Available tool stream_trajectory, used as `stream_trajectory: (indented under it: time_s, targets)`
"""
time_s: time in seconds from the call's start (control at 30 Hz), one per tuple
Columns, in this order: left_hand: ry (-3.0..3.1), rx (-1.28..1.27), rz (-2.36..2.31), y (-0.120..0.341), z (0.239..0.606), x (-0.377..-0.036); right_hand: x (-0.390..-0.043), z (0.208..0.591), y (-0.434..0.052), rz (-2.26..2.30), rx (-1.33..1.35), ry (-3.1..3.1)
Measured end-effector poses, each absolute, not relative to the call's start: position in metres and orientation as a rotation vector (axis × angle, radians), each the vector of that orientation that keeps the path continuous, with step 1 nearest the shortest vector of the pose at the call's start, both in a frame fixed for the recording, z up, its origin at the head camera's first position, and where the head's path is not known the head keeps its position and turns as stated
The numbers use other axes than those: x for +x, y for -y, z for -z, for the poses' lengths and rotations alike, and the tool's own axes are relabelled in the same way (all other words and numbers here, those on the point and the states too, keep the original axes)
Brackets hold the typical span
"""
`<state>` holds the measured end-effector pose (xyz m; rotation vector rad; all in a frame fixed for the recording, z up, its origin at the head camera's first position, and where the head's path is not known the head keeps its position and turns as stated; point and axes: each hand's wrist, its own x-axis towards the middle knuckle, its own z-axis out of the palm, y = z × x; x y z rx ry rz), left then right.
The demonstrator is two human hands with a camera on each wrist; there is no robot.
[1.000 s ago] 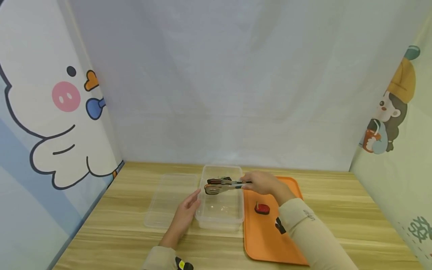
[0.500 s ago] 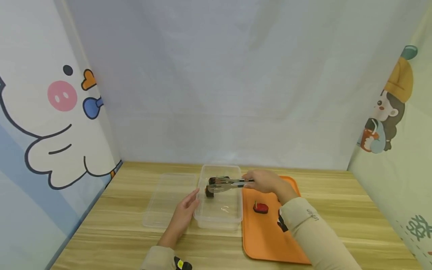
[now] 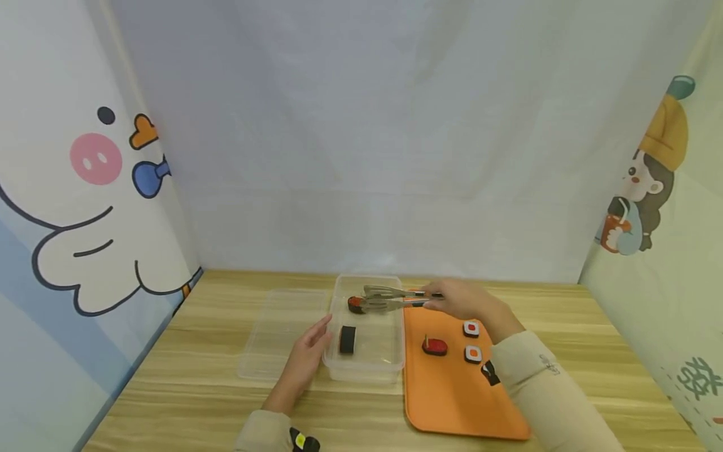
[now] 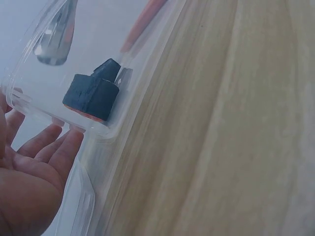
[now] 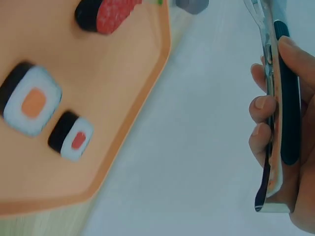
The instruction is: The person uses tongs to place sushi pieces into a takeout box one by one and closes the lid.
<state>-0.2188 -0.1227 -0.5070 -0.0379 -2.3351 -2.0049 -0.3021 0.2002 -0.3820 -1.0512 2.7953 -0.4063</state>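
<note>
My right hand (image 3: 463, 299) grips metal tongs (image 5: 283, 108) by their dark handle, thumb along one arm and fingers round the other. Their slotted ends hang over the clear plastic container (image 3: 369, 363), slightly apart with nothing between them. Inside the container lie two sushi pieces: an orange-topped sushi (image 3: 355, 305) at the back left, partly overlapped by the tongs, and a dark-wrapped sushi (image 3: 348, 339) at the front left, its orange underside showing in the left wrist view. My left hand (image 3: 305, 358) rests its extended fingertips against the container's left rim.
An orange tray (image 3: 452, 408) stands right of the container, bearing a red-topped sushi (image 3: 435, 346) and two white rolls, one with an orange centre (image 3: 472, 355) and one with a red centre (image 3: 471, 329). A clear lid (image 3: 277, 326) lies left of the container on the wooden table (image 3: 186, 376).
The tongs have drawn back to the right, letting go of the dark-wrapped sushi, which now lies at the container's front left. My right forearm's shift uncovers the two white rolls. The left hand stays put.
</note>
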Motion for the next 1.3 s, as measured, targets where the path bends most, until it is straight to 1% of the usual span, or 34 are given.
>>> stream_trajectory:
  time_s: [0.17, 0.33, 0.6, 0.93, 1.3]
  targets:
    - [2.327, -0.038, 2.010, 0.123, 0.505, -0.219, -0.296, 0.374, -0.221, 0.427, -0.986, -2.815]
    - [2.339, -0.056, 1.990, 0.123, 0.502, -0.218, -0.289, 0.370, -0.246, 0.413, -0.985, -2.854]
    - [2.339, -0.079, 2.010, 0.119, 0.476, -0.205, -0.273, 0.372, -0.280, 0.384, -1.019, -2.896]
    - [2.301, -0.073, 2.043, 0.122, 0.506, -0.219, -0.251, 0.381, -0.302, 0.419, -0.939, -2.866]
    - [2.306, -0.069, 2.063, 0.121, 0.510, -0.221, -0.247, 0.404, -0.321, 0.518, -0.916, -2.766]
